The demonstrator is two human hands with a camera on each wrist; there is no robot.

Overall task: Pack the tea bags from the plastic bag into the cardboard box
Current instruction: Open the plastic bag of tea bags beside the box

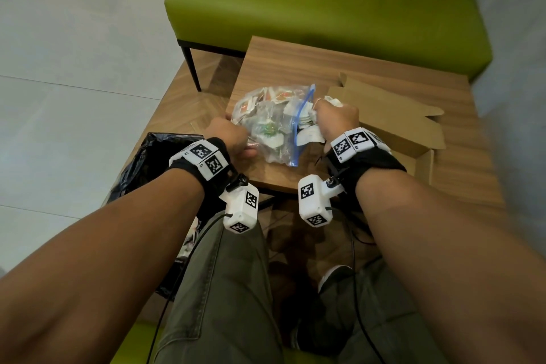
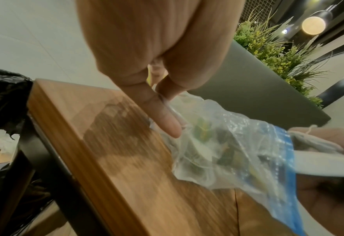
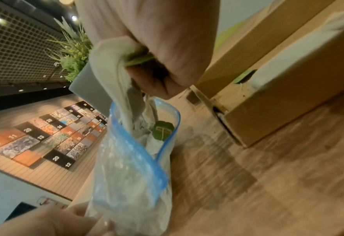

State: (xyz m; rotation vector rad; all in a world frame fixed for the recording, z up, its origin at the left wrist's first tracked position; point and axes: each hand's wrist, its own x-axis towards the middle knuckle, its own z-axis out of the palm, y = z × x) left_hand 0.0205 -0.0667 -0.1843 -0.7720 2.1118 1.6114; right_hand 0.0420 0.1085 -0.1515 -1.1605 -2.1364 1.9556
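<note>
Tea bags [image 3: 114, 76], a bunch of them, are gripped in the right hand [image 1: 336, 120] at the bag's [image 1: 266, 121] blue-zipped mouth, between bag and box [image 1: 393, 115]. Left hand [image 1: 227, 139] pinches the bag's closed end against the worktop [image 1: 283, 68]. Most tea bags seem left inside, so packing looks early. How full the box is cannot be told; motion blur softens both wrist views.

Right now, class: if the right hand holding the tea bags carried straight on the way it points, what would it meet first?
Most likely the open brown cardboard box: the right hand, clutching white paper tea bags, points across the wooden table towards it. Depth is uncertain.
</note>
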